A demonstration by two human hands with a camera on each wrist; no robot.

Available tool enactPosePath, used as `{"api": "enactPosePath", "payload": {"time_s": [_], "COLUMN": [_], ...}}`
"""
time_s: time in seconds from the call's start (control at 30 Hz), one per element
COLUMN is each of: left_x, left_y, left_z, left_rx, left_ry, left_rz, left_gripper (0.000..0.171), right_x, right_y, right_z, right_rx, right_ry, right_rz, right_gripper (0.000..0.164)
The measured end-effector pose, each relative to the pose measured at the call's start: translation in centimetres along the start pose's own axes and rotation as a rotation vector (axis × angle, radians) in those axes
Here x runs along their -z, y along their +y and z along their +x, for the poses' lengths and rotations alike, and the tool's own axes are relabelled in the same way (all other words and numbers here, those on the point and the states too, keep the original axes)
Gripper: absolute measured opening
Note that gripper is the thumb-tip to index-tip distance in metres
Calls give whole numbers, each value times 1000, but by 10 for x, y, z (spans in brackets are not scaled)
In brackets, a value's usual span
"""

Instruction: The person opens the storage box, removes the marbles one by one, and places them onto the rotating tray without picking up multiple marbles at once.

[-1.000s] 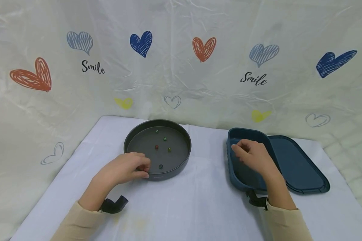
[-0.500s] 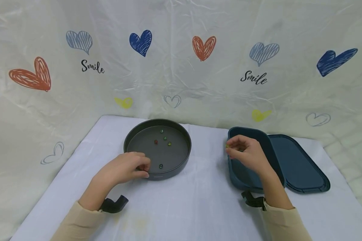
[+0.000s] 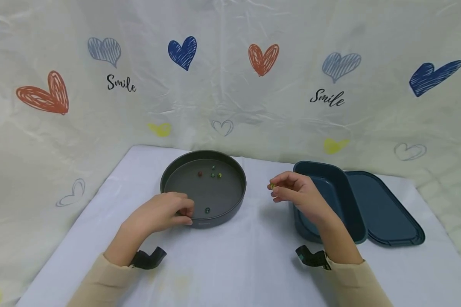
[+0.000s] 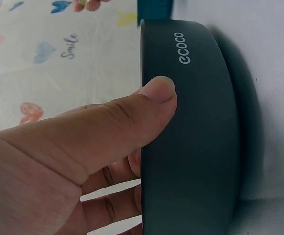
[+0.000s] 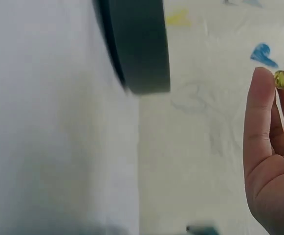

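My left hand [image 3: 164, 211] grips the near-left rim of a round dark grey pan [image 3: 205, 187]; in the left wrist view the thumb [image 4: 156, 98] presses its outer wall and the fingers reach over the rim. Inside the pan lie several marbles: a red one [image 3: 200, 174], a yellow-green one [image 3: 220, 175], green ones [image 3: 213, 175] and a dark one [image 3: 207, 210] near the front. Between thumb and fingertips my right hand [image 3: 297, 192] pinches a yellow marble [image 5: 280, 79], held up in the space between the pan and a blue rectangular box.
The open blue box [image 3: 330, 192] stands on the right, partly behind the right forearm. Its flat blue lid [image 3: 388, 209] lies just right of it. A white cloth [image 3: 238, 264] covers the table, and a curtain printed with hearts [image 3: 223, 94] hangs behind.
My right hand has moved left from over the blue box, bringing the yellow marble along. Several marbles in the pan have rolled a little. The left hand keeps its grip on the rim.
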State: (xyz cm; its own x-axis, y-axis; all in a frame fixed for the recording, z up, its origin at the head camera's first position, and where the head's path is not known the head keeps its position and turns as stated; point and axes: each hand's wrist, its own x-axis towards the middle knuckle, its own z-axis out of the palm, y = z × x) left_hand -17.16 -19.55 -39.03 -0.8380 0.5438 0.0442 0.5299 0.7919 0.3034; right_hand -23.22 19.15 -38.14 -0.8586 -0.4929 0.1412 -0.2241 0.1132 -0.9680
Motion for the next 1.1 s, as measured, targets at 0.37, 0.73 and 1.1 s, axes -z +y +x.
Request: {"api": "enactPosePath", "payload": {"time_s": [0.37, 0.73, 1.1], "left_x": [-1, 0, 0], "left_y": [-1, 1, 0], "left_z": [1, 3, 3], "left_rx": [-7, -25, -44], "left_ry": [-7, -5, -11], "left_rz": [7, 18, 3], "left_gripper": [26, 25, 24], "right_x": [-48, -99, -122], "right_y": [-1, 12, 8], "right_z": [31, 60, 86], "right_rx": [-68, -129, -176], "right_ry": [-57, -109, -113], "right_rz": [133, 121, 34], "right_gripper": [26, 25, 25]}}
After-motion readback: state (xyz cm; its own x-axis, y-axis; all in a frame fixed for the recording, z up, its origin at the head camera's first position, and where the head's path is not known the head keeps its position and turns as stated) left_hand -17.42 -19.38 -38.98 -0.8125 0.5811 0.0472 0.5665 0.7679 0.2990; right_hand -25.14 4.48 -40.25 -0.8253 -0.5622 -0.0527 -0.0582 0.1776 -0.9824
